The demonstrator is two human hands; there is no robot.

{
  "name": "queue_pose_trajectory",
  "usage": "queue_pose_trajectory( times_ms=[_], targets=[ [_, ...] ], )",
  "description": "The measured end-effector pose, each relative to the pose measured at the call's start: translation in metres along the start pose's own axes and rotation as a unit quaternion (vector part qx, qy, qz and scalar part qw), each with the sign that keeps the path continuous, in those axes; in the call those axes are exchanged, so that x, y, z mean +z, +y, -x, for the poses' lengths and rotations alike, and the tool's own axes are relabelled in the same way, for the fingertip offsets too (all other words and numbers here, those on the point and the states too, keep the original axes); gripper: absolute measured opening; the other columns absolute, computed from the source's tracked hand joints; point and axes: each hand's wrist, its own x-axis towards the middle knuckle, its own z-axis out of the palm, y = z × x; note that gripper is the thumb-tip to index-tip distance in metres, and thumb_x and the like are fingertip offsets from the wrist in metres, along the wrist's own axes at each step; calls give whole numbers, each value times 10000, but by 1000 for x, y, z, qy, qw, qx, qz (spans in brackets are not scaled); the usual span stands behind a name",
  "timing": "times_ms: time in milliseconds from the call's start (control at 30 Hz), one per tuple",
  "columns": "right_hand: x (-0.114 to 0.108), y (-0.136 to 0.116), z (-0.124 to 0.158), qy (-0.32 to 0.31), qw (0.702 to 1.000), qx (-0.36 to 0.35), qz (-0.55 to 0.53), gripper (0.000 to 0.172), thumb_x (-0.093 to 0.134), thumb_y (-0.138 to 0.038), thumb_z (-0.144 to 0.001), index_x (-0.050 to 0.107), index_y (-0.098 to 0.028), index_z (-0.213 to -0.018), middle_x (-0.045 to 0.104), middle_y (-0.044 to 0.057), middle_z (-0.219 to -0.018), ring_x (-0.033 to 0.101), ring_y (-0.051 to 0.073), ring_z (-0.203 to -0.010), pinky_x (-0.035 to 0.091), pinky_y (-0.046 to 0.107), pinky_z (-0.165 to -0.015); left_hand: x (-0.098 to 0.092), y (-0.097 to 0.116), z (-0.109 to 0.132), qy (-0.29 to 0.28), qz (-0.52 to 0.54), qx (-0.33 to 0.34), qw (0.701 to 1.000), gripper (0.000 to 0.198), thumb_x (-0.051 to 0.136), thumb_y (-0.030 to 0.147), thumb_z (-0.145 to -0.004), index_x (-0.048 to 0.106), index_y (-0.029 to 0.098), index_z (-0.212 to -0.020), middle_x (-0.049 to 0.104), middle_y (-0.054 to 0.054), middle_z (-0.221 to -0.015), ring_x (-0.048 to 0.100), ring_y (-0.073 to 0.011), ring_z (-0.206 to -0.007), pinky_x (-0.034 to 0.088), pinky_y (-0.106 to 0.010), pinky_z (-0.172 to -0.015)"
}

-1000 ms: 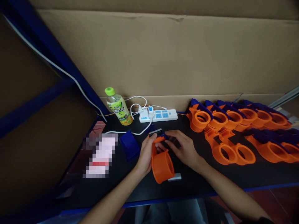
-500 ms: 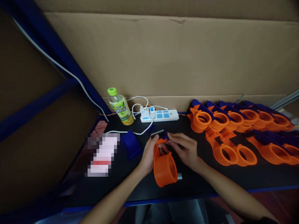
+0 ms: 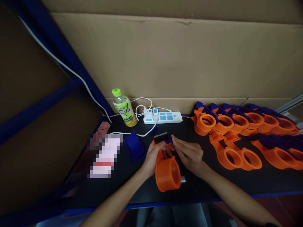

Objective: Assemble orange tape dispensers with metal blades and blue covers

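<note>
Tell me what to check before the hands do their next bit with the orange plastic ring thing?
1. Left hand grips the orange plastic ring-shaped dispenser: ok.
2. Right hand fingers on the small dark blue toothed piece: ok.
3. Piece seated fully: cannot tell.
4. White power strip cable clear of the hands: ok.
5. Green-capped drink bottle upright, out of the way: ok.

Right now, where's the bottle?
Head view, left of centre at the back of the table: the bottle stands against the cardboard, just left of the power strip.
</note>
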Motion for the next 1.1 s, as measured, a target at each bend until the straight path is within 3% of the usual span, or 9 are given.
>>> queue_pose_trajectory(
  times_ms=[133, 267, 467, 600, 733, 900, 1000, 1100],
  targets=[
    [-3, -1, -4, -11, 1000, -12, 17, 591, 603, -5, -912, 539, -223, -1457, 685, 122, -1295, 718, 225, -1117, 659, 305, -881, -3, 1, -1, -4, -36, 16, 999, 212, 753, 286, -754, 619, 163, -863, 698, 3, -642, 667, -150, -546, 507, -236, -550],
    [-2, -3, -5, -18, 1000, -21, 9, 603, 601, -7, -912, 520, -220, -1470, 678, 129, -1290, 720, 227, -1098, 658, 280, -846, -5, 1, -1, -14, -54, 21, 998, 217, 732, 320, -773, 618, 172, -883, 702, 3, -642, 675, -168, -546, 494, -248, -537],
    [3, -15, -5, 0, 1000, -14, -7, 612, 627, -18, -905, 518, -232, -1468, 690, 123, -1257, 759, 202, -998, 654, 204, -686, -12, 5, 2, -25, -18, 3, 1000, 295, 784, 290, -672, 655, 191, -919, 697, 26, -641, 654, -164, -539, 506, -270, -568],
    [-4, -17, -9, 13, 999, -37, 18, 587, 647, -27, -895, 556, -238, -1435, 698, 126, -1245, 790, 175, -862, 642, 209, -614, -15, 8, 5, -96, 15, -6, 995, 357, 754, 320, -695, 698, 187, -1021, 766, -37, -899, 720, -245, -834, 536, -363, -822],
    [-15, -12, -16, 24, 996, -55, 66, 520, 718, -14, -832, 668, -211, -1310, 739, 126, -1211, 781, 215, -938, 657, 293, -701, -19, 6, 0, -156, -11, -9, 988, 482, 674, 503, -806, 704, 159, -1143, 752, -118, -1121, 660, -341, -1122, 477, -448, -975],
    [-16, -3, -19, 3, 997, -29, 66, 456, 664, -38, -883, 673, -230, -1296, 758, 111, -1179, 756, 221, -1003, 651, 354, -778, -18, 9, -7, -131, -147, -8, 980, 491, 666, 537, -868, 681, 195, -1220, 754, -111, -1106, 696, -293, -1022, 537, -354, -793],
    [-11, 2, -20, -17, 996, -4, 88, 443, 635, -70, -912, 659, -248, -1317, 748, 93, -1204, 731, 214, -1063, 638, 364, -854, -14, 14, -7, -100, -126, -3, 987, 472, 690, 506, -866, 658, 217, -1237, 749, -89, -1069, 714, -241, -899, 540, -288, -667],
    [-8, -3, -30, -53, 995, 14, 88, 352, 616, -120, -942, 688, -245, -1263, 745, 76, -1209, 726, 195, -1050, 628, 349, -876, -10, 15, -8, -71, -56, -14, 996, 382, 766, 439, -817, 673, 209, -1108, 735, -40, -953, 700, -188, -798, 539, -257, -631]
  ],
)
